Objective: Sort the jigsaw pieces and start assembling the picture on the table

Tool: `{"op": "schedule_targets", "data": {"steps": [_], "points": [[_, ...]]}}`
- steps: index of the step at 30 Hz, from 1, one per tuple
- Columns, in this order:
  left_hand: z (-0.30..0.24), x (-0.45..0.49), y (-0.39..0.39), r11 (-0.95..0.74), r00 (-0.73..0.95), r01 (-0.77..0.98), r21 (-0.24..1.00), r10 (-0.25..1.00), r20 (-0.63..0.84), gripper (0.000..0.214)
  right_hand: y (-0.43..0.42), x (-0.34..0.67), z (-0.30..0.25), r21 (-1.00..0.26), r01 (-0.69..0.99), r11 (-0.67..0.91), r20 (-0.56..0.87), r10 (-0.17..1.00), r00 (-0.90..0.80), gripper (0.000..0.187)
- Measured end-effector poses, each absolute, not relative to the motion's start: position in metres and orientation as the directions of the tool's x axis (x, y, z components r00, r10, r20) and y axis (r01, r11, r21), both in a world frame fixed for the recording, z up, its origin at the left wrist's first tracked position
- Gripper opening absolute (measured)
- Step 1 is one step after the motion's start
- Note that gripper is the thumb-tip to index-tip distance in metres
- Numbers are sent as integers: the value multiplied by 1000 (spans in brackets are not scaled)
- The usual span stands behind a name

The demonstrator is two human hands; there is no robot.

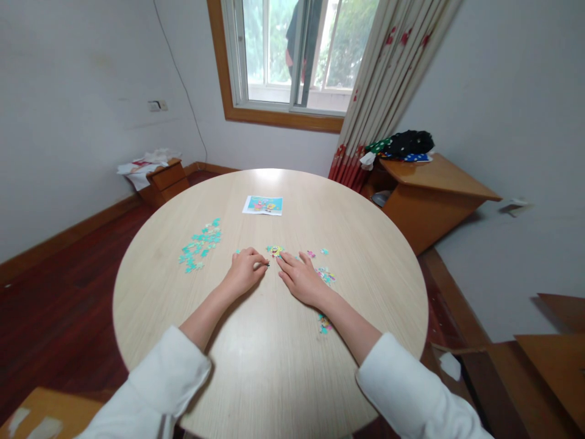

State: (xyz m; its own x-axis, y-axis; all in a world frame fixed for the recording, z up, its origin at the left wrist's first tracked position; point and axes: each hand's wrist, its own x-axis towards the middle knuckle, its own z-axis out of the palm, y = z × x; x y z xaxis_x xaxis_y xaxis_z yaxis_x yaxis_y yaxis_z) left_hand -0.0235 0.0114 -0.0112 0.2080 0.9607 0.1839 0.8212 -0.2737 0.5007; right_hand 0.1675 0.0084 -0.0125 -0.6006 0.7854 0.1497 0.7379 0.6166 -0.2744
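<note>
My left hand (247,268) pinches a small dark-edged jigsaw puzzle piece (267,264) between thumb and finger, just above the table. Close by on the right, my right hand (299,275) lies palm down with its fingers stretched out, the fingertips at the lower edge of a small joined puzzle section (275,250) with a yellow cartoon face. Loose pink and teal pieces (326,275) lie beside the right hand, and part of that group is hidden by it. More pieces (325,324) rest near my right forearm.
A spread of teal puzzle pieces (200,247) covers the table's left side. Toward the back lies a printed reference picture (264,205). The round wooden table (256,366) stands before a window, with a cabinet (429,183) bearing cloths at right. A person (295,42) stands outside.
</note>
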Motion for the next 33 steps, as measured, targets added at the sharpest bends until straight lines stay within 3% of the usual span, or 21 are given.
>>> {"op": "schedule_targets", "data": {"steps": [12,33], "points": [[-9,-22,11,-287,216,811,511,957,194,15,8,167,-10,-286,752,594,101,799,-593,41],[-9,-22,9,-305,214,796,523,950,229,17,10,168,-16,-307,742,596,138,799,-585,42]]}}
